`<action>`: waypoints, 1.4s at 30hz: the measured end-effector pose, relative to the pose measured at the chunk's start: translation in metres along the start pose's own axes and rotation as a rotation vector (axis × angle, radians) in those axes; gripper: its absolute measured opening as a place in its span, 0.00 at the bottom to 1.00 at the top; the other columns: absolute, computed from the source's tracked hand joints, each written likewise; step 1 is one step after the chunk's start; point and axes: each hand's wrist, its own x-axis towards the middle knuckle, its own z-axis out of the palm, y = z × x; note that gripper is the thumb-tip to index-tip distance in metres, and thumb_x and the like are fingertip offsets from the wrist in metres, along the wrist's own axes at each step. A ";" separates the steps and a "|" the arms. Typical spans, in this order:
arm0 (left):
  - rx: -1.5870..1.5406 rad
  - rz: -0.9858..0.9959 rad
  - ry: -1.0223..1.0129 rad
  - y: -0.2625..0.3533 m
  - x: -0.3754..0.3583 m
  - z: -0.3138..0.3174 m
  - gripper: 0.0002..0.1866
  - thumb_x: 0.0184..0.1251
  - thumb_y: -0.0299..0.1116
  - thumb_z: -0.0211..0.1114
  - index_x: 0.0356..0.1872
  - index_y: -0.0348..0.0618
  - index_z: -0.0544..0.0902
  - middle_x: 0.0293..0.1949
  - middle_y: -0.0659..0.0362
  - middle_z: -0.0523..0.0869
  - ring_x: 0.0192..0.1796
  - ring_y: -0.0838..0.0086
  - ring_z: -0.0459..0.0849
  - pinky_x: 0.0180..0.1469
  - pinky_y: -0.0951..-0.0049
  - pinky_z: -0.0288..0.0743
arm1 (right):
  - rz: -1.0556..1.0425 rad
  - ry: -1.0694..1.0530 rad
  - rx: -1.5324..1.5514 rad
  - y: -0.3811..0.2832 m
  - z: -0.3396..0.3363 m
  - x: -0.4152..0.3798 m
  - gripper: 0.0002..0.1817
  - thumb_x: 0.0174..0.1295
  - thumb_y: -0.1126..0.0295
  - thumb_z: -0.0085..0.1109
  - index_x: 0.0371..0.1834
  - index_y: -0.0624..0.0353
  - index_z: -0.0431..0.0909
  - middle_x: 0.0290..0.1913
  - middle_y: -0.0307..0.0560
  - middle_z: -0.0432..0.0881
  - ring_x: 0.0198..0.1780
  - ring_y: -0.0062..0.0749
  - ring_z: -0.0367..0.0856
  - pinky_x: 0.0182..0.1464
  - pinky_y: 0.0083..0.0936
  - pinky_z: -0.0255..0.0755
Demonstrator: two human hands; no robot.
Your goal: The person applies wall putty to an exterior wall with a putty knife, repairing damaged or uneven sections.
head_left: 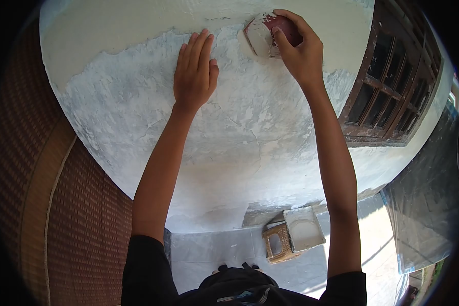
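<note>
My left hand lies flat on the wall, its fingers pointing up and reaching the lower edge of the cream coating. To the right, my right hand grips a dark red handled tool, with the thumb on its near side and fingers around the top. The tool's pale, coating-smeared plate rests against the upper wall. Smooth cream coating covers the top of the wall, and rough, patchy grey-white surface shows below it.
A brown window frame with glass panes stands at the right. Woven brown panels line the left. On the tiled floor, a square tray of pale material rests against a wicker-look stool. Dark sheeting hangs at far right.
</note>
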 end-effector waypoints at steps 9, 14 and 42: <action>-0.004 -0.003 0.003 0.000 0.000 -0.001 0.26 0.71 0.30 0.54 0.71 0.44 0.70 0.72 0.55 0.71 0.75 0.56 0.67 0.75 0.50 0.60 | 0.084 0.058 0.080 0.001 0.012 -0.002 0.19 0.65 0.72 0.65 0.59 0.57 0.80 0.47 0.51 0.87 0.49 0.29 0.86 0.55 0.23 0.79; 0.002 -0.001 -0.001 0.000 0.000 -0.001 0.26 0.71 0.29 0.55 0.71 0.44 0.70 0.72 0.55 0.71 0.75 0.57 0.67 0.75 0.51 0.60 | 0.120 0.097 0.073 0.018 0.007 0.000 0.19 0.64 0.73 0.65 0.59 0.58 0.79 0.47 0.51 0.86 0.47 0.28 0.85 0.53 0.24 0.79; 0.057 0.005 0.012 0.000 -0.001 0.002 0.25 0.71 0.29 0.54 0.70 0.43 0.71 0.72 0.55 0.72 0.75 0.59 0.68 0.76 0.52 0.59 | 0.301 0.340 0.189 0.059 -0.027 -0.020 0.18 0.63 0.75 0.63 0.57 0.60 0.77 0.45 0.51 0.85 0.45 0.28 0.85 0.48 0.24 0.79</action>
